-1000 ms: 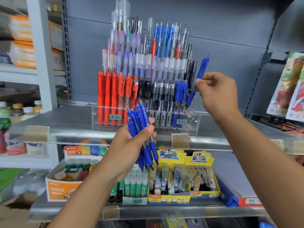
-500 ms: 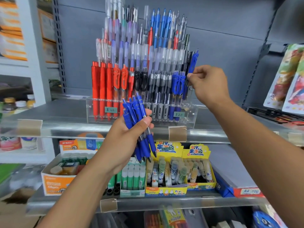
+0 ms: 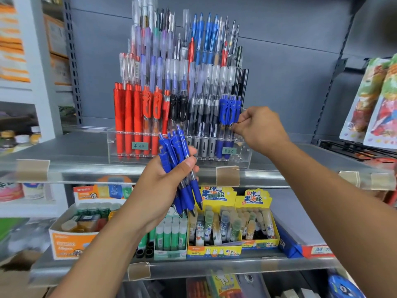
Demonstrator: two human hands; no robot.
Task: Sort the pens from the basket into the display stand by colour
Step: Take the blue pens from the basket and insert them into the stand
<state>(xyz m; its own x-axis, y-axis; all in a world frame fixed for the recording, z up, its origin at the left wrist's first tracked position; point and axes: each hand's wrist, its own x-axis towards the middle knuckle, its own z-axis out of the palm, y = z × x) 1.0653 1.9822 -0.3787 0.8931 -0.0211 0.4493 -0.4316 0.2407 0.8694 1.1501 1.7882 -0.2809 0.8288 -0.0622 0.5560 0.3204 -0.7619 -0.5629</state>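
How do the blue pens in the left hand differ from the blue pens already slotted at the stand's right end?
The held blue pens form a loose, tilted bundle gripped by the left hand; the slotted blue pens stand upright in the display stand. The held pens' tips are exposed below; the slotted pens' tips sit in the holder. Both look like the same blue clip-top pen.

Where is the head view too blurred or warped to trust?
Head view: the display stand's upper pen rows are motion-smeared; shelf edges bow from the wide-angle lens; the left hand and its bundle of blue pens stay fairly sharp; the right hand reads clearly.
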